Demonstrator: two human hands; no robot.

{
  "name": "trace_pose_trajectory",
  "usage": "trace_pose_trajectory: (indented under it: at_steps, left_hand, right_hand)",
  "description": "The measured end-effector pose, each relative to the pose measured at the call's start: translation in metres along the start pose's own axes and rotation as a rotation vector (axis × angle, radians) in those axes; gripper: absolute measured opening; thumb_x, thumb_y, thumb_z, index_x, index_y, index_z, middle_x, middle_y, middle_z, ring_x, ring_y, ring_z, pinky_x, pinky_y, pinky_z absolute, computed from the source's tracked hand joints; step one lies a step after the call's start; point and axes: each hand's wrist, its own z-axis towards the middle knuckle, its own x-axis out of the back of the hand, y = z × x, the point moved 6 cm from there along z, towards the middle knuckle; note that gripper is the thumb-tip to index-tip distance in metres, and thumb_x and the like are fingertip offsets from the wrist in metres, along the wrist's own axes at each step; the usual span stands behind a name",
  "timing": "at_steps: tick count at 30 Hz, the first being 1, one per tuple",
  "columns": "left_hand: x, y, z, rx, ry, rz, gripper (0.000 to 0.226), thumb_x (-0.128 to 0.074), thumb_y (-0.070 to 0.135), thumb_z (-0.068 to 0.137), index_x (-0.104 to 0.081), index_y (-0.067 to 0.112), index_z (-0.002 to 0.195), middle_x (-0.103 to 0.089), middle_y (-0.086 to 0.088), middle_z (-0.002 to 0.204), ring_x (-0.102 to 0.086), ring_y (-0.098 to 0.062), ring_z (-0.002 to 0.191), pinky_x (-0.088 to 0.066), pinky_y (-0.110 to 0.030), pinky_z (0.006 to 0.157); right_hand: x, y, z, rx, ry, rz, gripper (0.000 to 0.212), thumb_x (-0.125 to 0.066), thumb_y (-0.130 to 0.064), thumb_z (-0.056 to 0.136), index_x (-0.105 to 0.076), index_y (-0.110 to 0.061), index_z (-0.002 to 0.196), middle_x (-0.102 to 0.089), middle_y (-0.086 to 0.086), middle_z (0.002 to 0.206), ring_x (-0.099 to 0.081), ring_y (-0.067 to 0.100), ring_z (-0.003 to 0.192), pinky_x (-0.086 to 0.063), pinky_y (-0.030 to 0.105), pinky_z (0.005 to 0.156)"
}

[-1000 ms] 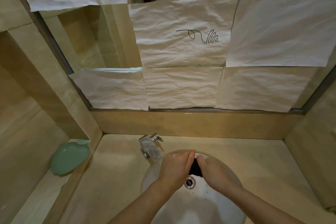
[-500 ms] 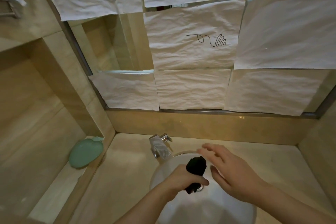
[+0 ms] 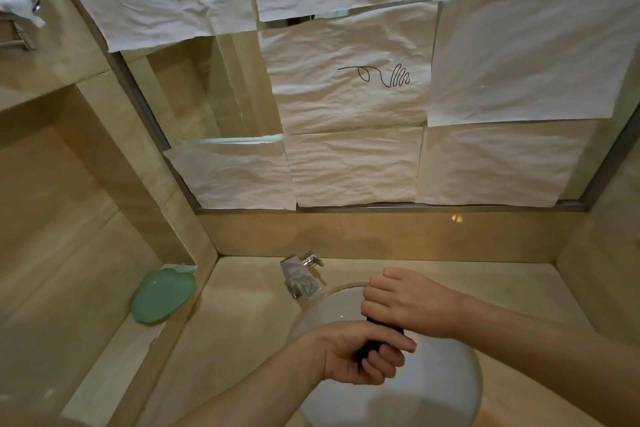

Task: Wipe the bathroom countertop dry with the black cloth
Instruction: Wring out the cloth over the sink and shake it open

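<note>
We have both hands on the black cloth (image 3: 375,345), held over the sink (image 3: 450,388) near the middle of the scene. Our left hand (image 3: 360,354) is closed in a fist round the near end of it, and our right hand (image 3: 408,305) is closed round the far end, knuckles up; the cloth is rolled or twisted into a short dark rope between them, mostly hidden by the fingers. It should handle as soft and light, no stiffness, and if damp probably a bit heavier and clingy; nothing fragile about it. We judge this as wringing over the bowl, wiping not yet begun. For wiping we'd want it opened flat under a palm rather than bunched like this, gripped by a fold or edge. Just beyond the hands at the far left rim of the sink stands a chrome tap (image 3: 301,279). The countertop (image 3: 249,322) is beige polished stone, smooth, likely slick when wet; we cannot tell from here where water sits on it. It runs left, far and right of the bowl, boxed in by a low stone upstand and side walls, so corners are tight. A green soap dish (image 3: 162,295) sits on a lower ledge at left. Above, the mirror (image 3: 214,97) is mostly covered with crumpled white paper sheets (image 3: 353,166).
</note>
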Motion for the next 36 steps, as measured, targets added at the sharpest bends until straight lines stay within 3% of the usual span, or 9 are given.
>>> trace_pose_trajectory:
  at_steps: [8, 13, 17, 20, 24, 27, 30, 32, 36]
  left_hand:
    - [0.033, 0.018, 0.003, -0.001, 0.606, 0.816, 0.025, -0.071, 0.017, 0.077, -0.051, 0.019, 0.061, -0.048, 0.003, 0.057, -0.040, -0.012, 0.047, -0.029, -0.022, 0.047]
    - [0.053, 0.046, -0.003, -0.069, 0.875, 1.230, 0.015, -0.064, 0.019, 0.079, -0.063, 0.011, 0.092, -0.059, -0.004, 0.073, -0.058, -0.028, 0.070, -0.031, -0.028, 0.049]
    - [0.075, 0.054, 0.005, -0.028, 0.931, 1.256, 0.020, -0.067, 0.023, 0.075, -0.049, 0.024, 0.067, -0.054, 0.003, 0.065, -0.060, -0.027, 0.073, -0.045, -0.033, 0.059]
    - [0.080, 0.050, 0.012, -0.090, 0.641, 0.811, 0.025, -0.080, 0.029, 0.069, -0.056, 0.025, 0.075, -0.059, 0.003, 0.073, -0.056, -0.017, 0.066, -0.044, -0.033, 0.060]
    - [0.066, 0.051, -0.001, -0.056, 0.256, 0.233, 0.039, -0.044, 0.047, 0.092, -0.060, 0.011, 0.099, -0.065, -0.009, 0.093, -0.053, -0.014, 0.065, -0.041, -0.022, 0.055]
    - [0.082, 0.047, 0.003, -0.069, 0.669, 0.379, 0.051, -0.025, 0.040, 0.098, -0.062, 0.005, 0.095, -0.071, -0.013, 0.081, -0.054, -0.021, 0.058, -0.045, -0.028, 0.054]
    - [0.078, 0.053, -0.001, -0.190, 1.131, 1.114, 0.019, -0.035, 0.013, 0.099, -0.053, 0.009, 0.095, -0.065, -0.006, 0.079, -0.057, -0.028, 0.074, -0.039, -0.036, 0.055]
    - [0.078, 0.056, -0.004, -0.314, 1.233, 1.187, 0.027, -0.030, 0.014, 0.102, -0.051, 0.014, 0.084, -0.051, 0.001, 0.064, -0.048, -0.022, 0.061, -0.022, -0.031, 0.048]
    - [0.086, 0.060, 0.001, -0.587, 1.219, 1.325, 0.058, -0.013, 0.032, 0.097, -0.051, 0.012, 0.057, -0.049, -0.004, 0.050, -0.046, -0.027, 0.047, -0.034, -0.033, 0.048]
  right_hand:
    - [-0.046, -0.007, 0.000, -0.046, -0.559, -0.002, 0.014, -0.066, -0.011, 0.062, -0.055, -0.019, 0.065, -0.052, -0.007, 0.048, -0.038, 0.017, 0.037, -0.030, 0.020, 0.042]
    - [-0.064, 0.005, 0.016, -0.308, -0.849, 0.140, 0.024, -0.054, -0.006, 0.085, -0.044, -0.018, 0.067, -0.058, 0.002, 0.074, -0.030, 0.019, 0.050, -0.018, 0.025, 0.049]
    - [-0.075, 0.020, 0.022, -0.456, -0.809, 0.183, 0.025, -0.050, -0.003, 0.086, -0.039, -0.017, 0.069, -0.065, 0.008, 0.086, -0.053, 0.028, 0.065, -0.018, 0.026, 0.049]
    - [-0.077, 0.031, 0.017, -0.475, -0.743, 0.196, 0.008, -0.050, -0.006, 0.090, -0.049, -0.014, 0.091, -0.070, 0.008, 0.096, -0.066, 0.031, 0.084, -0.024, 0.029, 0.050]
    - [-0.084, 0.034, 0.006, -0.474, -0.699, 0.149, 0.039, -0.090, -0.024, 0.029, -0.058, -0.020, 0.051, -0.049, -0.002, 0.037, -0.047, 0.015, 0.029, -0.018, 0.021, 0.045]
    - [-0.085, 0.034, 0.016, -0.550, -0.562, 0.150, 0.050, -0.091, -0.034, 0.013, -0.054, -0.019, 0.044, -0.041, -0.006, 0.032, -0.039, 0.011, 0.022, -0.014, 0.018, 0.047]
    - [-0.073, 0.022, 0.033, -0.565, -0.550, 0.215, 0.024, -0.080, -0.033, 0.068, -0.066, -0.015, 0.077, -0.068, 0.000, 0.071, -0.066, 0.018, 0.061, -0.029, 0.024, 0.056]
    - [-0.079, 0.018, 0.027, -0.679, -0.653, 0.313, 0.008, -0.055, -0.017, 0.087, -0.058, -0.023, 0.081, -0.063, -0.002, 0.077, -0.059, 0.020, 0.068, -0.031, 0.027, 0.059]
    - [-0.095, 0.010, 0.005, -0.990, -0.629, 0.617, 0.022, -0.047, -0.014, 0.076, -0.041, -0.022, 0.056, -0.047, -0.003, 0.055, -0.042, 0.017, 0.051, -0.031, 0.029, 0.048]
